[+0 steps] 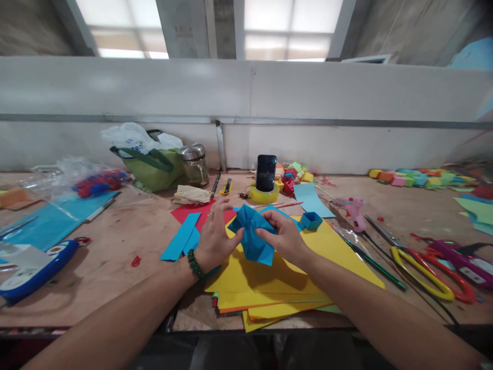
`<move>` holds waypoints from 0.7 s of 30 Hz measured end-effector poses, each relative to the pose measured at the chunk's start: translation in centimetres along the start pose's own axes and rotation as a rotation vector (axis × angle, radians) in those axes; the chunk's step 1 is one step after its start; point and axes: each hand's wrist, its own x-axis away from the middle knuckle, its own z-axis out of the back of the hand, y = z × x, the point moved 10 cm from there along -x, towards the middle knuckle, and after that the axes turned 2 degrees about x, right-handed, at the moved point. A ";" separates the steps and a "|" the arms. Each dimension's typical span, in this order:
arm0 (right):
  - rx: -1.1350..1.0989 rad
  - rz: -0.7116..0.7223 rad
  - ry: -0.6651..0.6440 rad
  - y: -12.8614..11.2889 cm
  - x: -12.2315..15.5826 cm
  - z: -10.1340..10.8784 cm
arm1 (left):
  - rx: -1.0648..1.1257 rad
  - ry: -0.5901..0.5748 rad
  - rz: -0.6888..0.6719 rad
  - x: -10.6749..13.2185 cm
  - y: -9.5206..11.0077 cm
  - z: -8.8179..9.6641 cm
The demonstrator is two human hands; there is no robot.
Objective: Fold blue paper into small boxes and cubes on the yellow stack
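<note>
A folded sheet of blue paper [252,239], creased into an uneven, pointed shape, is held up at the center, just above a stack of yellow paper [335,262]. The right hand [283,234] pinches its right side: the thumb lies flat across the front, pointing left, and the bent fingers are tucked up near the upper edge. The left hand [215,234] sets its thumb tip against the paper's left side, while its fingers rise, loosely spread and curved, above the thumb—whether any of them also grips from behind cannot be told. Both forearms reach in from the lower corners and converge; a dark green beaded bracelet [195,264] circles the left wrist, and a ring sits on one left finger.

Just beyond the right hand, a small open blue paper box [311,221] rests near the stack's far edge. Blue paper strips [181,237] lie left of the left hand, partly over red paper [204,213]. Farther back, a smartphone [266,173] stands upright at a roll of yellow tape [264,194], with a lidded glass jar [195,165] and a green bag [156,167] to the left. On the right lie a pink glue gun [355,210] and yellow-handled scissors [421,280].
</note>
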 end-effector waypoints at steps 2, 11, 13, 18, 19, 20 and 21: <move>-0.015 0.004 0.003 -0.1 0.0 0.0 | -0.044 -0.061 -0.027 0.0 0.4 -0.4; 0.033 -0.144 -0.034 1.7 -0.4 0.5 | 0.151 -0.063 0.127 -0.7 -1.4 -0.2; 0.025 -0.240 -0.091 3.0 -0.4 0.4 | 0.236 -0.018 0.216 -0.8 -2.8 0.0; -0.066 -0.388 -0.377 4.3 0.4 -2.1 | 0.404 -0.016 0.306 -0.5 -4.2 -0.6; -0.091 -0.398 -0.391 4.3 0.5 -2.3 | 0.447 -0.013 0.311 -0.5 -4.2 -0.7; -0.122 -0.406 -0.372 4.3 0.5 -2.3 | 0.495 0.004 0.327 -0.4 -4.2 -0.7; -0.159 -0.413 -0.329 4.3 0.3 -2.0 | 0.549 0.025 0.356 -0.4 -4.4 -0.6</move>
